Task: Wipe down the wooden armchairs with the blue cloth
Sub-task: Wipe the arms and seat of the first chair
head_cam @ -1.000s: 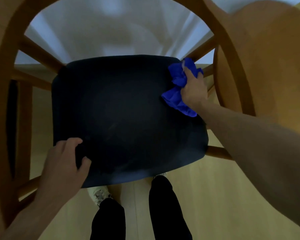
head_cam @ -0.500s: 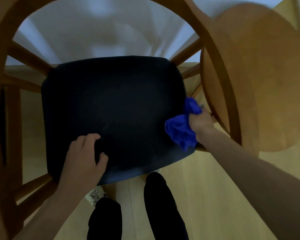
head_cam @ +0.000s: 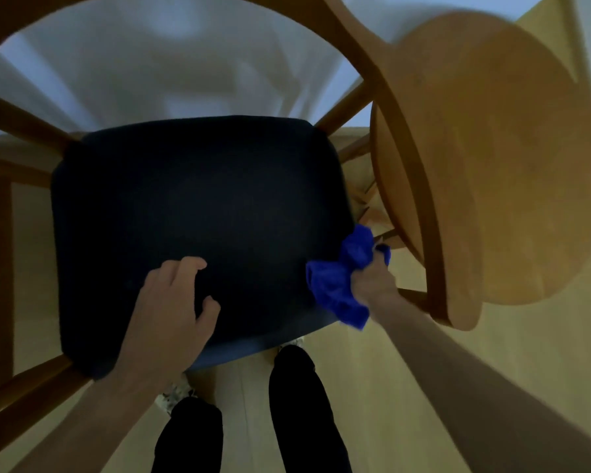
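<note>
the right hand's fingers are curling tightly around the bunched blue cloth (head_cam: pixel 342 285), though the fingertips themselves are buried in the folds and cannot be made out. the right hand (head_cam: pixel 372 283) is gripping it at the right edge of the dark seat cushion (head_cam: pixel 191 213), right of centre in the frame, with the cloth's long axis running from upper right down to a loose corner hanging at lower left of the wrist. the left hand's fingers (head_cam: pixel 188 268) are lying slightly apart and lightly bent, pressing on the lower middle of the cushion, the thumb splaying out to the right. the left hand (head_cam: pixel 171 312) is holding nothing. the wooden armchair frame (head_cam: pixel 21 128) is arching across the top and left of the frame, its rails blurred and cut off by the edges. a second wooden armchair (head_cam: pixel 485 172) is filling the upper right, its rounded panel soft and out of focus. black trouser legs (head_cam: pixel 301 404) are standing at the bottom on a pale wooden floor (head_cam: pixel 423 387).
</note>
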Demonstrator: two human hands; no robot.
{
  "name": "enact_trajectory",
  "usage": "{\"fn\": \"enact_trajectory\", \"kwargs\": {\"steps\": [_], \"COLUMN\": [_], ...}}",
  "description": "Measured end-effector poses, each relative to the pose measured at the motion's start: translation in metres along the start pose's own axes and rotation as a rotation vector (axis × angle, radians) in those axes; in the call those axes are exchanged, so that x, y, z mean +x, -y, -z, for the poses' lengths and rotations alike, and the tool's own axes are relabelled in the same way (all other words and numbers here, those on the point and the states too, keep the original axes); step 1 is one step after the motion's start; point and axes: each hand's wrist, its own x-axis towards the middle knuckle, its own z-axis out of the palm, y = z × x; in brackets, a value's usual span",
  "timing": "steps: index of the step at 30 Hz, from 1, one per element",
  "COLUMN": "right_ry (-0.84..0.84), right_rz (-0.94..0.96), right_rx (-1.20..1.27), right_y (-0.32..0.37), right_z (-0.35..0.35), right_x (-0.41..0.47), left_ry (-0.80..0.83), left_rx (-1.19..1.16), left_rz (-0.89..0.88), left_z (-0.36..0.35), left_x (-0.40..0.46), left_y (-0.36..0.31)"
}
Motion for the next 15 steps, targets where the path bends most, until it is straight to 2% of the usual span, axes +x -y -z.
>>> {"fn": "enact_trajectory", "kwargs": {"steps": [2, 4, 7, 8, 10, 12, 15], "right_ry": [0.079, 0.046, -0.251, -0.322, -0.361, -0.340, -0.104], "right_rz": [-0.051, 0.010, 0.240, 0.271, 0.246, 0.292, 0.627], "right_rx": [0.036, 0.088, -0.072, -0.149, -0.167, -0.139, -0.327], "right_y": [-0.022, -0.026, -0.022, -0.021, -0.023, -0.036, -0.056], "right_z": [-0.008, -0.009, -0.004, -0.008, -0.028, -0.061, -0.108], "right_x": [-0.011, -0.015, -0.003, -0.001, -0.005, -0.021, -0.054], "left_ry": [0.011, 0.032, 0.046, 0.047, 0.057, 0.081, 0.127], "left_rx": [-0.008, -0.005, -0.019, -0.023, -0.008, 0.025, 0.091], "left_rz": [-0.024, -0.062, -0.071, -0.060, -0.050, -0.044, -0.065], "left_z": [-0.006, -0.011, -0.015, -0.015, -0.013, -0.009, -0.008], "left_x": [-0.002, -0.007, -0.015, -0.018, -0.027, -0.036, -0.036], "left_y": [-0.005, -0.010, -0.009, -0.007, 0.000, 0.006, 0.010]}}
